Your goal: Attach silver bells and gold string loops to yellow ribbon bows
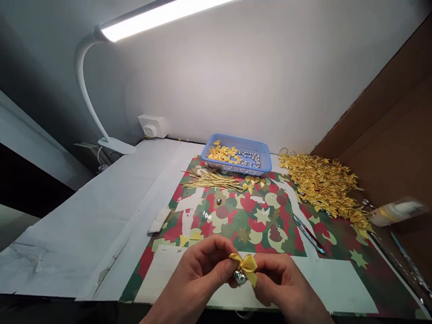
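Note:
Close to the table's front edge, my left hand (201, 272) pinches a small yellow satin bow (249, 263) by its left loop, thumb against the fingers. A shiny silver bell (240, 277) sits just under the bow's knot, against my left fingertips. My right hand (284, 280) is closed at the bow's right side, its thumb and fingers on the ribbon's edge and tail. Whether the right fingers also grip a thin cord is hidden. Beyond the hands, one loose silver bell (219, 201) lies on the patterned paper (232, 227).
A blue basket (266, 157) of bows and bells stands by the wall. Before it lie gold cords (212, 180) and several loose bows (252, 183). Heaped gold bows (324, 184), tweezers (308, 236) and a white bottle (393, 212) are on the right. A lamp (87, 90) arches overhead.

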Demonstrator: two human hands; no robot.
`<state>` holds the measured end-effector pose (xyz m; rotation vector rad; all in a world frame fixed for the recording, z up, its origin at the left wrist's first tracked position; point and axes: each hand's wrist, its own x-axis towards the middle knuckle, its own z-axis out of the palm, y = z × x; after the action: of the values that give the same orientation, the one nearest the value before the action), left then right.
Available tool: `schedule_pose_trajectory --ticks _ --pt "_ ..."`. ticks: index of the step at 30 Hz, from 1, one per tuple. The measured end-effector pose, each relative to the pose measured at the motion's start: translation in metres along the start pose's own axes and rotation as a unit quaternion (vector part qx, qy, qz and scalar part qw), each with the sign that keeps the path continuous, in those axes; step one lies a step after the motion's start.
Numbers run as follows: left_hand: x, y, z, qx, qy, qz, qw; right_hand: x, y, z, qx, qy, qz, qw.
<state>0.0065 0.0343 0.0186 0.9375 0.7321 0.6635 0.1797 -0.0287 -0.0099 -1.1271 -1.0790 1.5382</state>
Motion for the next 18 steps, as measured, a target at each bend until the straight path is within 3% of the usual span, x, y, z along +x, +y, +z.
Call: schedule_pose_trajectory --ticks 3,8,15,18 --pt "-0.001 0.000 0.001 -0.001 0.009 -0.012 1.000 -0.004 -0.005 -0.006 -0.104 0.051 -0.025 0.993" --pt "-0.001 -0.002 -0.001 -0.012 -0.035 -0.030 0.999 -0.002 -0.005 -0.001 -0.199 0.144 -0.109 0.963" --pt "-0.004 -0.004 -0.005 0.028 -0.067 0.005 0.997 0.007 0.008 0.008 -0.349 0.207 -0.277 0.871" --pt "-0.006 -0.004 -0.005 0.044 -0.053 0.013 0.998 0.006 0.012 0.005 -0.320 0.233 -0.253 0.883"
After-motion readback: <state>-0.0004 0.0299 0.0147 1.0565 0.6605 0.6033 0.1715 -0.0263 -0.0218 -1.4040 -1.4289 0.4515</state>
